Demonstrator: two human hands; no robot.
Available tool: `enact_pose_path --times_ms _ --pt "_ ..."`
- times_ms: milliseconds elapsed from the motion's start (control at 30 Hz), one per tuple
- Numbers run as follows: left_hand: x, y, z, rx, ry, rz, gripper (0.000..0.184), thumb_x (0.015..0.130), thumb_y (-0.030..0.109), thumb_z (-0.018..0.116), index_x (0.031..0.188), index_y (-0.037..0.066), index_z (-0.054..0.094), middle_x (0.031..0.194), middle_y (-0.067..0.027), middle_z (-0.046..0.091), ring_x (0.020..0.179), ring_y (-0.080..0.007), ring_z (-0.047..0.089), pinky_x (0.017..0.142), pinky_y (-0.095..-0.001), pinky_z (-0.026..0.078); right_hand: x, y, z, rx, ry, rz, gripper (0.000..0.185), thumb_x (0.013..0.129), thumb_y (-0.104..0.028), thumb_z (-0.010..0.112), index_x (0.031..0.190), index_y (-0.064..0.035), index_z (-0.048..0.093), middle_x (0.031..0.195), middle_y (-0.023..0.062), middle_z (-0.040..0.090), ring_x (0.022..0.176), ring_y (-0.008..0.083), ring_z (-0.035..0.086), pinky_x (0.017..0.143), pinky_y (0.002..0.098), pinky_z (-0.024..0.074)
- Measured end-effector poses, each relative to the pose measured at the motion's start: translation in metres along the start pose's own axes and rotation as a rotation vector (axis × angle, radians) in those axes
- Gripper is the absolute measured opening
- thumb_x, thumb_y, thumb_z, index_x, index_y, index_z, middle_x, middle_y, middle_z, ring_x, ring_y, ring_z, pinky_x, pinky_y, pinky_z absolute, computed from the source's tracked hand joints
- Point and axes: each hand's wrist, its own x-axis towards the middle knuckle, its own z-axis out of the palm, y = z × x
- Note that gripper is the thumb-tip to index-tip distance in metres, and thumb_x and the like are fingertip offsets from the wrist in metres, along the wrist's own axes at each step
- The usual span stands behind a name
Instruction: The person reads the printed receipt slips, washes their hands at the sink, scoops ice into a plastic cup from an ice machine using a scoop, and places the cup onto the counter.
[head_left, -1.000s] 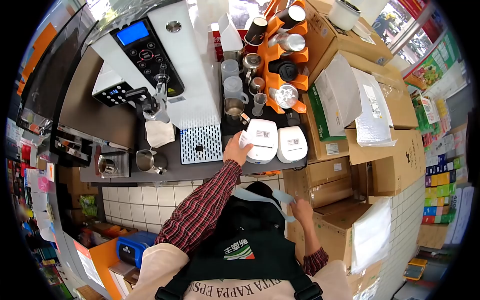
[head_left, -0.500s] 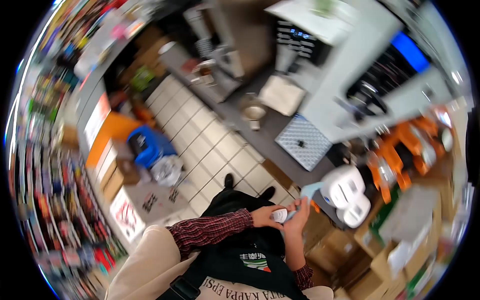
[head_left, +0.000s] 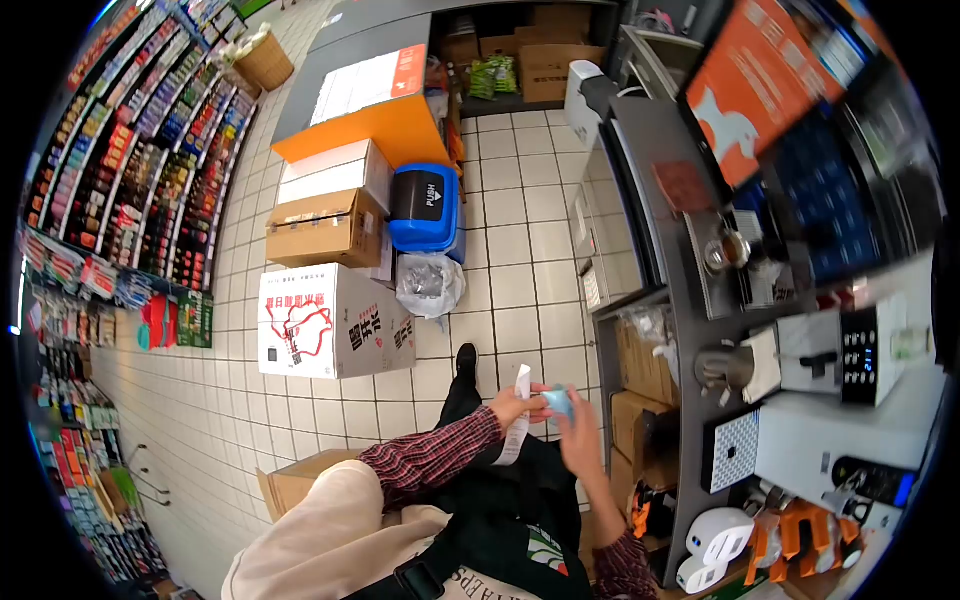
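My left hand (head_left: 512,408) is closed on a narrow white printed paper strip (head_left: 516,440). The strip stands up past the fingers and hangs down in front of the dark apron. Close beside it, my right hand (head_left: 580,435) pinches a light blue piece of paper (head_left: 558,403). That hand is smeared by motion, and the blue piece looks crumpled or folded. The fingers of both hands nearly meet around it. I cannot make out the print on the strip.
To my right runs a grey counter (head_left: 690,420) with a metal pitcher (head_left: 725,368), a patterned tray (head_left: 732,450) and a white two-lobed device (head_left: 715,545). Boxes (head_left: 345,320) and a blue push-lid bin (head_left: 425,210) stand ahead left. Store shelves (head_left: 150,150) line the far left.
My view has turned right, toward the aisle, away from the counter and the white device. The white strip now hangs unfolded from my left hand, and the light blue piece shows separately at my right fingers.
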Motion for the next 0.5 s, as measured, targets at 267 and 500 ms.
enact_pose_path --times_ms 267,500 --pt "-0.032 0.122 -0.185 0.132 0.133 0.155 0.038 0.085 0.018 0.066 0.117 0.002 0.053 0.106 -0.0105 0.066 0.081 -0.0123 0.066 0.064 -0.0213 0.047 0.119 -0.071 0.156 0.070 -0.320 -0.031 0.033 0.093 -0.025 0.048 0.092 0.0049 0.061 0.080 0.0265 0.062 0.080 0.0447 0.059 0.072 0.0479 0.0456" --pt "-0.054 0.160 -0.306 -0.106 0.477 0.274 0.043 0.089 0.021 0.061 0.126 0.003 0.047 0.104 -0.0105 0.067 0.074 -0.0118 0.063 0.059 -0.0212 0.046 0.207 -0.082 0.211 -0.026 -0.385 0.415 0.052 0.096 -0.042 0.038 0.099 0.0036 0.062 0.089 0.0285 0.061 0.093 0.0439 0.057 0.081 0.0458 0.0429"
